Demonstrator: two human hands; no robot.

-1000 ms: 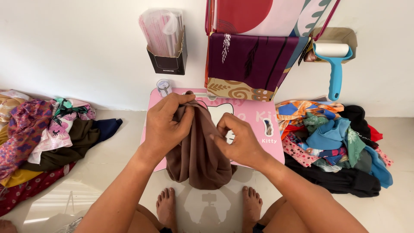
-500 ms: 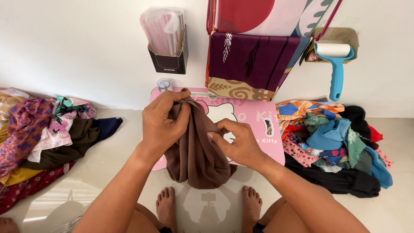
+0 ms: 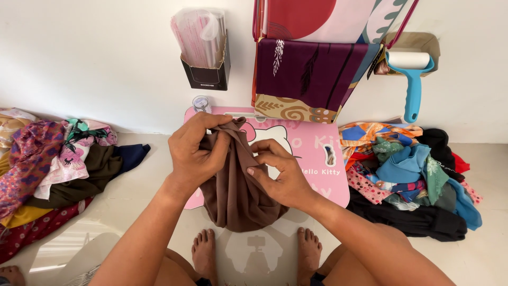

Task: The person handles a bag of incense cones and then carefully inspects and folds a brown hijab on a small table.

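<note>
Brown cloth (image 3: pixel 235 185) hangs at frame centre over the pink surface (image 3: pixel 317 159), long axis vertical; left hand (image 3: pixel 196 156) fingers clamp its bunched top, right hand (image 3: pixel 280 177) fingers pinch a fold just right, lower down.

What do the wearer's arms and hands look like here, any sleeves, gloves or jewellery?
Both arms are bare from the frame edge to the wrists: no sleeves in view. The left hand and right hand have no gloves, and no rings, watch or bracelets show. Nails look short and unpainted. Feet are bare too.
</note>
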